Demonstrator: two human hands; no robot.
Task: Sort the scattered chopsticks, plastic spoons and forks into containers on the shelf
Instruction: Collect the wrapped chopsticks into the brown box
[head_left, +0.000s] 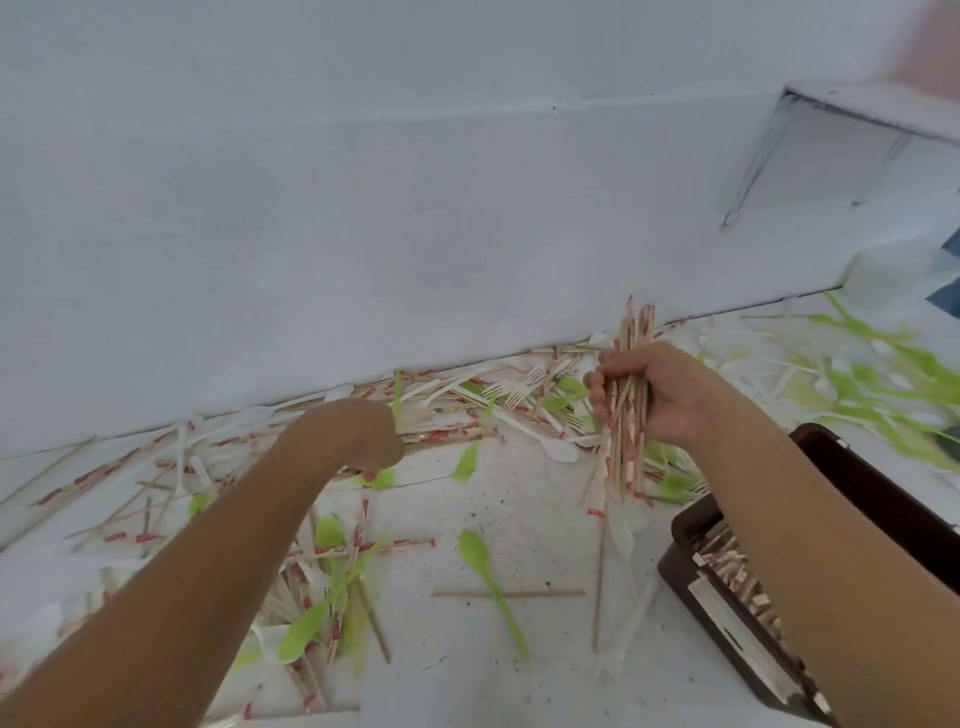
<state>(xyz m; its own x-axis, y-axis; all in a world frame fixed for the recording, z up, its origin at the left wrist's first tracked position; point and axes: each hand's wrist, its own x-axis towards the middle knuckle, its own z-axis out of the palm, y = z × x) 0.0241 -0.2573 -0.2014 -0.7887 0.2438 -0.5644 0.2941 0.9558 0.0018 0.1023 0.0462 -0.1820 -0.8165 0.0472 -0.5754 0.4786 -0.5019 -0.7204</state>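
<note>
Chopsticks bundle (626, 415) gripped upright in right hand (662, 395). Left hand (358, 436) clenches loose chopsticks (448, 434) by wall (363, 208). Brown container (831, 451) under right forearm. Green spoons (488, 577) and white forks (519, 391) lie scattered between.

Bare patch of white surface (524, 499) in the middle, crossed by one green spoon (485, 569) and a lone stick (540, 593), hemmed by tangled chopsticks (447, 432) left and behind, brown box (685, 535) right, wall (363, 208) close beyond.
</note>
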